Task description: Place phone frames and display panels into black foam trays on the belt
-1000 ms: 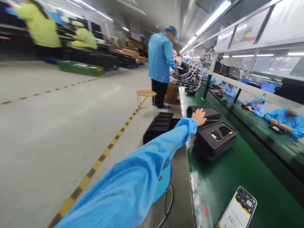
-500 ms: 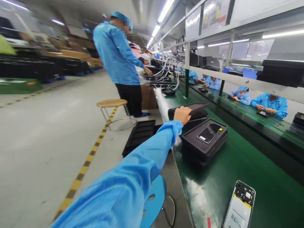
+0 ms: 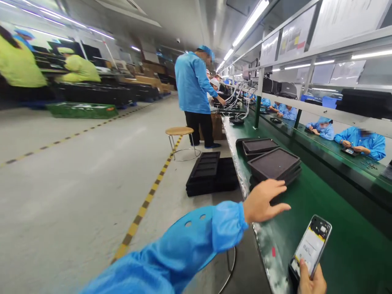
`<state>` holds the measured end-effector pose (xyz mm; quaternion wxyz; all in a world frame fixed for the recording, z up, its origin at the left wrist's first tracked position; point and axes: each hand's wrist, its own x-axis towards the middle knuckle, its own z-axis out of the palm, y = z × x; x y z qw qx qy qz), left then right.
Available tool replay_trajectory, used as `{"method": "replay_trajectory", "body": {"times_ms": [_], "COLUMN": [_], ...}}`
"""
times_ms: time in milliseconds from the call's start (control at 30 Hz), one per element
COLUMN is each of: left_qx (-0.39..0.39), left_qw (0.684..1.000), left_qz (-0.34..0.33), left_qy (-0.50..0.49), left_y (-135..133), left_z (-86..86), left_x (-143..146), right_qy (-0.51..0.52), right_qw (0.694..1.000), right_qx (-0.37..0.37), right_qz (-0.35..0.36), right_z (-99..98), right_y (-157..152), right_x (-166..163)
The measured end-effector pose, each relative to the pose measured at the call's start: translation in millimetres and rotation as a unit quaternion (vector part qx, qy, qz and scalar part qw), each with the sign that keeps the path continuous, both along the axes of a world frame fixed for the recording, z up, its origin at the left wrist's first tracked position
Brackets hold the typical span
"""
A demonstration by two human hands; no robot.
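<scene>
My left hand [image 3: 266,200] reaches over the bench edge with its fingers spread, close to the near stack of black trays [image 3: 274,163]. Nothing is held in it. A second, lower stack of trays [image 3: 260,145] stands just behind. At the lower right, my right hand [image 3: 310,281] grips the bottom end of a phone [image 3: 312,245] without its back cover, thumb on top. The phone's white battery and dark upper board face up. I cannot tell whether it is lifted off the green bench [image 3: 349,228].
A blue stool [image 3: 196,220] stands beside the bench, and more black trays [image 3: 203,173] are piled on the floor. A wooden stool [image 3: 179,131] and a standing person in blue [image 3: 194,85] are further ahead. Co-workers [image 3: 361,141] sit across the bench.
My left hand has left the far tray stack and come back toward me, opening. The screen on the near stack no longer shows. My right hand has come into view, holding the phone.
</scene>
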<state>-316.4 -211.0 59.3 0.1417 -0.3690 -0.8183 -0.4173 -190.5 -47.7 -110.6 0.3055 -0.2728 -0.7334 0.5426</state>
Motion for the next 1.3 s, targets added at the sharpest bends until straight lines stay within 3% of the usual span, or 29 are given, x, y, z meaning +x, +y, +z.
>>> {"method": "replay_trajectory", "body": {"times_ms": [67,133,233,300,367,433,533,600,667,700,733,800,867,967,1067,1300], "left_qx": [0.055,0.122,0.303,0.396,0.431,0.437,0.443,0.439,0.448,0.458,0.472,0.493,0.491,0.485,0.493,0.478], "left_qw": [0.989,0.955,0.859,0.783,0.720,0.673,0.628,0.633,0.659,0.670,0.672,0.647,0.597,0.541,0.504,0.490], "left_qz": [-0.043,-0.083,-0.077,-0.064,-0.096,-0.136,-0.166,-0.158,-0.117,-0.098,-0.092,-0.125,-0.191,-0.261,-0.308,-0.357], "left_qy": [-0.129,-0.256,-0.405,-0.475,-0.536,-0.581,-0.617,-0.618,-0.593,-0.576,-0.563,-0.569,-0.605,-0.635,-0.639,-0.636], "left_y": [25,52,81,88,86,81,82,89,97,101,104,106,106,103,99,97], "left_z": [-27.7,-56.2,-82.6,-85.2,-80.1,-73.8,-71.5,-75.0,-79.9,-82.0,-83.7,-85.2,-84.1,-79.6,-76.6,-75.9], "left_x": [41,71,88,85,77,70,69,73,80,84,88,95,96,90,81,81], "right_qy": [0.012,0.031,0.049,0.061,0.063,0.036,-0.003,0.003,0.042,0.074,0.110,0.161,0.173,0.171,0.175,0.175], "right_qw": [0.996,0.980,0.944,0.935,0.962,0.991,0.963,0.952,0.984,0.991,0.980,0.917,0.856,0.817,0.812,0.819], "right_qx": [0.083,0.179,0.280,0.280,0.196,0.031,-0.210,-0.224,-0.080,0.034,0.156,0.365,0.486,0.550,0.556,0.543], "right_qz": [0.040,0.085,0.169,0.207,0.179,0.127,0.168,0.210,0.154,0.102,0.050,-0.001,0.016,0.033,0.035,0.067], "right_z": [8.0,21.6,43.1,53.8,60.4,63.0,61.5,58.3,53.8,51.3,48.7,43.9,40.6,38.1,36.1,29.5], "right_y": [-1,-1,5,15,27,36,36,28,19,16,13,10,9,7,4,4], "right_x": [4,11,26,39,50,57,60,58,56,55,54,54,55,55,53,50]}}
